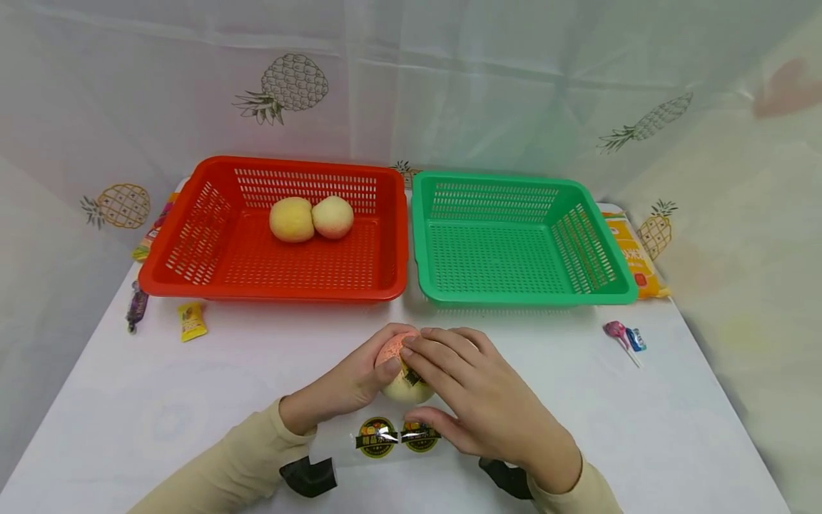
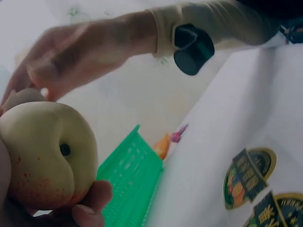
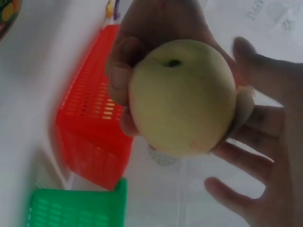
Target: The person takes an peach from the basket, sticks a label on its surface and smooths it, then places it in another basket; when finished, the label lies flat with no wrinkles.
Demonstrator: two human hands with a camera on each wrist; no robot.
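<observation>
My left hand [image 1: 347, 382] grips a pale yellow peach [image 1: 406, 391] with a pink blush, its fingers curled round the side. A dark round sticker [image 1: 413, 375] lies against the top of the peach, partly hidden by fingers. With long, nearly straight fingers, my right hand [image 1: 491, 396] presses on the sticker and the peach, its thumb held apart. In the right wrist view the pale back of the sticker [image 3: 244, 109] curves off the side of the peach [image 3: 182, 101]. Below the hands lies a clear strip with two round fruit labels [image 1: 377, 437].
A red basket [image 1: 272, 293] with two peaches [image 1: 292, 220] stands at the back left, a green basket [image 1: 526, 296] beside it. Wrapped sweets [image 1: 192, 321] lie at left, a lollipop [image 1: 618, 332] at right. An orange packet [image 1: 636, 257] sits behind the green basket's right side.
</observation>
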